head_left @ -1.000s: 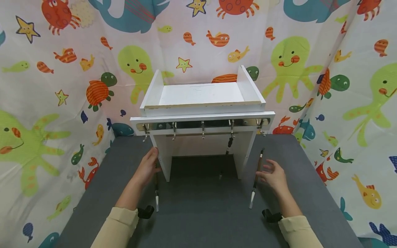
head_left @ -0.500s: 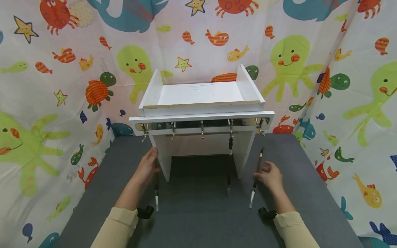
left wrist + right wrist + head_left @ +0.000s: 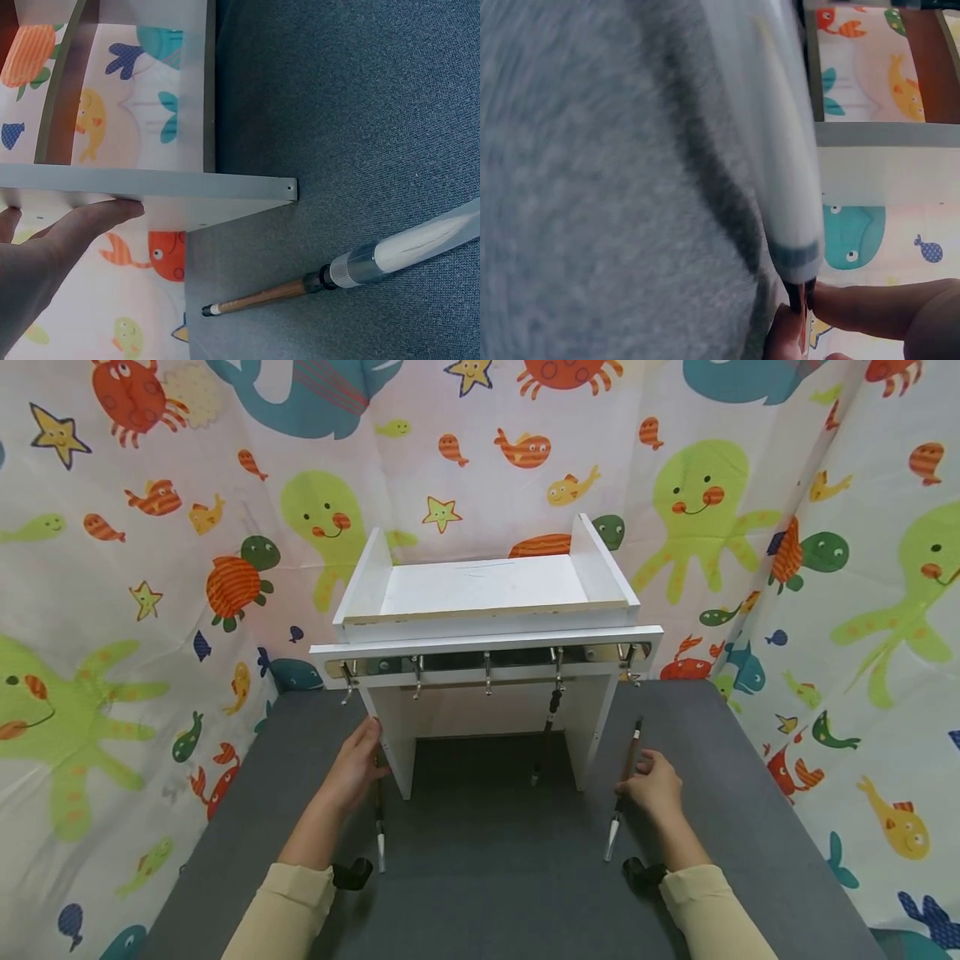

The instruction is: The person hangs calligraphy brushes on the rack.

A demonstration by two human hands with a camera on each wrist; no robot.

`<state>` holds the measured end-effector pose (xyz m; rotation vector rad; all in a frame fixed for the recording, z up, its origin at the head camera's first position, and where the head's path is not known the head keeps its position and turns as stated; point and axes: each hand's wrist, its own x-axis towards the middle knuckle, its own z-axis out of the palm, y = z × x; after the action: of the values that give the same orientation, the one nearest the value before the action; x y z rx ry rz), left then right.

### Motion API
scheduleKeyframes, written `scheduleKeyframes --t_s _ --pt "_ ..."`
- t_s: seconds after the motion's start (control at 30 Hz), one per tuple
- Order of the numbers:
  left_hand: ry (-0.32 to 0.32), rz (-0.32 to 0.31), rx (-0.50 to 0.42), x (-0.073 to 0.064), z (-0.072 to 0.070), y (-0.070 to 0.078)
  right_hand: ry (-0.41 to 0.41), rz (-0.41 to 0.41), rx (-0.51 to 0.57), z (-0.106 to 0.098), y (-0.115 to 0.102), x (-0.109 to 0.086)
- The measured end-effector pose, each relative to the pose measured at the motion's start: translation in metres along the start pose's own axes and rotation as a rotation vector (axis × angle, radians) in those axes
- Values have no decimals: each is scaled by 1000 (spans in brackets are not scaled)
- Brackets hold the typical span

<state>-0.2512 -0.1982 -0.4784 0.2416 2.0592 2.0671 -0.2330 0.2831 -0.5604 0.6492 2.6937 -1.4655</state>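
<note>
My left hand [image 3: 356,768] rests against the outer face of the left side panel of a white shelf stand [image 3: 390,752], its thumb extended in the left wrist view. A capped calligraphy brush [image 3: 262,295] lies on the table just outside that panel. Right of the stand, my right hand [image 3: 656,787] pinches a second calligraphy brush [image 3: 632,750] between thumb and finger. White bristles show inside its clear cap [image 3: 784,195], pointing toward me. A third, dark brush [image 3: 547,739] hangs tilted from the fourth hook [image 3: 557,667] of the metal hook rail on the stand.
The stand's other hooks, such as the middle hook [image 3: 487,670], carry nothing. The grey table [image 3: 480,893] lies in front and to both sides. A curtain [image 3: 225,652] printed with sea animals encloses the back and sides.
My right hand has moved slightly left and closed its fingers on the brush beside the stand. The hanging brush swings forward and back. My left hand stays at the panel.
</note>
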Motion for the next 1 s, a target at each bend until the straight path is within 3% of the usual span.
scheduleKeyframes --t_s 0.47,0.8,1.0 --pt "-3 -7 0 2 1 1 -7 -13 100 -8 3 -6" --pt "-4 -21 14 1 0 1 -175 -20 388 -17 -5 -9" --pt "6 -18 18 2 0 1 -210 -67 430 -23 -11 -14"
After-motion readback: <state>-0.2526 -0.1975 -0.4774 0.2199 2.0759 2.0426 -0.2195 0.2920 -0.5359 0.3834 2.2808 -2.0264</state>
